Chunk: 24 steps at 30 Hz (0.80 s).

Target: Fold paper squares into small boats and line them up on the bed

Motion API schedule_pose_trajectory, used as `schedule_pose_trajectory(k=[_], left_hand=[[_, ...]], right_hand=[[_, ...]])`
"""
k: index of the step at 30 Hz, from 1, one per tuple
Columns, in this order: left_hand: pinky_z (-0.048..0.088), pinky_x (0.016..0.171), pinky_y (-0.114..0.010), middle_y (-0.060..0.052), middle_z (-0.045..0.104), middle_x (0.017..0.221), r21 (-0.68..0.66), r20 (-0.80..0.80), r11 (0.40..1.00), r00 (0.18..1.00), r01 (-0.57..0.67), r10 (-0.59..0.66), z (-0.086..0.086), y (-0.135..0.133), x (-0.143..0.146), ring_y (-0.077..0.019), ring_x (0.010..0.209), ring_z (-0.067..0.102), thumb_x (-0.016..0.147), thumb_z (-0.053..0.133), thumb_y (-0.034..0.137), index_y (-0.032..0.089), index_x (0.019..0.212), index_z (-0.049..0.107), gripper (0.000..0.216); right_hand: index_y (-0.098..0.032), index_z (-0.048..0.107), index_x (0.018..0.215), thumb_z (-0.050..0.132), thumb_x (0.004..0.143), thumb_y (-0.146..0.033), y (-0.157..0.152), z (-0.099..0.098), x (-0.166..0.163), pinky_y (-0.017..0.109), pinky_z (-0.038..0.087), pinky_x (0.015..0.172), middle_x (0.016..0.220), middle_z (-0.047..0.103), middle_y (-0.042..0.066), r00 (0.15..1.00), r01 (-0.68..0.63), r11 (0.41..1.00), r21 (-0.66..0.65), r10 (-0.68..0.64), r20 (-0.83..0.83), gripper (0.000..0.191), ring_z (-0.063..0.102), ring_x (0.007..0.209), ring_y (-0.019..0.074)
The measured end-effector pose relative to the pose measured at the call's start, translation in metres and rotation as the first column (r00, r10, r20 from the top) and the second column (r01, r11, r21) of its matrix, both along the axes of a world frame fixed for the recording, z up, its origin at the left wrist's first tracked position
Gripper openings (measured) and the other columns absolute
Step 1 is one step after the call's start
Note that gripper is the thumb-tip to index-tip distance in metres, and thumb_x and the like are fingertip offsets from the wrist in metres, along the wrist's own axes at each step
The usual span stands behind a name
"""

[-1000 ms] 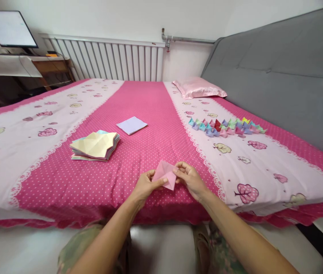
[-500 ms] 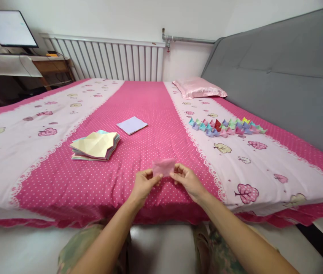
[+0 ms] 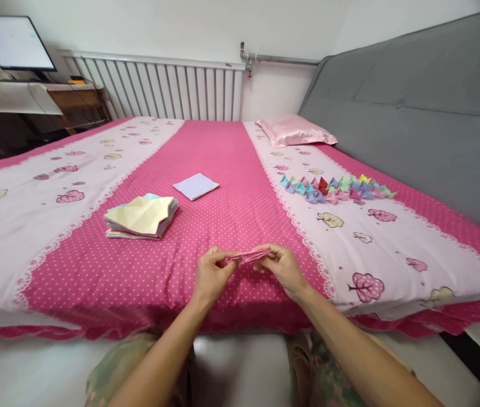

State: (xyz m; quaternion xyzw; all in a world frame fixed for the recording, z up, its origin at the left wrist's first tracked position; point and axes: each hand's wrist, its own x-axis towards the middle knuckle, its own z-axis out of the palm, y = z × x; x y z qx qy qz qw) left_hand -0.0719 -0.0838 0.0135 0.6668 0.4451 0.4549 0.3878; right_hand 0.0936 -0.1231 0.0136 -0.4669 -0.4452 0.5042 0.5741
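Note:
A folded piece of pink paper is held over the near part of the bed, seen almost edge-on. My left hand pinches its left end between thumb and fingers. At the other end, my right hand grips the paper the same way. To the left lies a stack of creased coloured paper, pale yellow on top. Beyond my hands is a flat stack of lilac paper squares. Several small folded paper boats in many colours stand in rows on the right.
The bed has a pink dotted cover with pale printed bands. A pink pillow rests near the grey headboard. A white radiator lines the back wall. At far left, a monitor stands on a desk.
The pink paper has tilted from facing me to nearly edge-on, its layers now showing. Both hands have turned with it and still hold its ends.

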Motion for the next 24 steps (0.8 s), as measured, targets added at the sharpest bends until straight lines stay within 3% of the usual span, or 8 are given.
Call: schedule_pose_trajectory(k=[3,6,9,12,19,24], left_hand=[[0.025,0.042,-0.02,0.005,0.044,0.044,-0.209,0.1,0.975,0.994,0.069,-0.049,0.005,-0.002,0.002,-0.0057,0.041,0.034,0.065,0.066,0.032,0.014,0.082,0.072,0.026],[0.034,0.044,-0.02,0.001,0.059,0.053,-0.367,0.281,0.895,0.947,0.254,-0.154,0.013,-0.006,0.004,-0.0076,0.042,0.047,0.063,0.068,0.031,0.012,0.095,0.068,0.037],[0.045,0.061,-0.024,-0.005,0.068,0.07,-0.373,0.412,0.848,0.886,0.376,-0.212,0.019,-0.01,0.005,-0.013,0.061,0.06,0.06,0.071,0.027,0.013,0.091,0.069,0.034],[0.046,0.072,-0.026,-0.007,0.07,0.079,-0.378,0.452,0.834,0.866,0.401,-0.212,0.02,-0.011,0.005,-0.0154,0.073,0.062,0.058,0.073,0.024,0.014,0.089,0.07,0.033],[0.045,0.074,-0.026,-0.01,0.069,0.089,-0.373,0.529,0.831,0.83,0.413,-0.175,0.014,-0.007,0.002,-0.0168,0.08,0.061,0.059,0.073,0.022,0.014,0.099,0.067,0.042],[0.045,0.076,-0.028,-0.012,0.068,0.094,-0.374,0.531,0.848,0.836,0.376,-0.137,0.015,-0.007,0.001,-0.0193,0.085,0.06,0.058,0.073,0.022,0.013,0.099,0.067,0.042]], right_hand=[[-0.02,0.067,0.08,0.072,0.063,-0.029,0.0,0.003,0.001,0.027,0.048,0.063,0.071,0.067,0.001,0.998,0.017,1.0,0.012,-0.017,-0.053,0.021,0.061,0.063,0.014],[-0.02,0.067,0.08,0.072,0.062,-0.027,0.0,0.007,0.003,0.027,0.047,0.067,0.074,0.067,0.001,0.999,0.003,1.0,0.027,-0.001,-0.053,0.02,0.06,0.066,0.0135],[-0.02,0.067,0.08,0.07,0.063,-0.023,-0.001,0.009,0.004,0.025,0.045,0.066,0.076,0.066,0.0,0.999,-0.014,1.0,0.024,0.014,-0.034,0.017,0.058,0.069,0.0132],[-0.021,0.066,0.082,0.065,0.063,-0.02,-0.001,0.009,0.006,0.024,0.044,0.064,0.078,0.065,0.001,1.0,-0.01,1.0,0.017,0.01,-0.013,0.019,0.057,0.071,0.0138],[-0.023,0.06,0.103,0.057,0.062,-0.013,-0.004,0.012,0.012,0.025,0.044,0.067,0.094,0.062,0.003,0.994,-0.097,0.994,0.046,0.099,-0.036,0.042,0.055,0.082,0.0162],[-0.023,0.058,0.105,0.056,0.065,-0.017,-0.006,0.016,0.014,0.025,0.044,0.063,0.095,0.06,0.004,0.99,-0.125,0.991,0.053,0.128,-0.062,0.04,0.054,0.083,0.0169]])
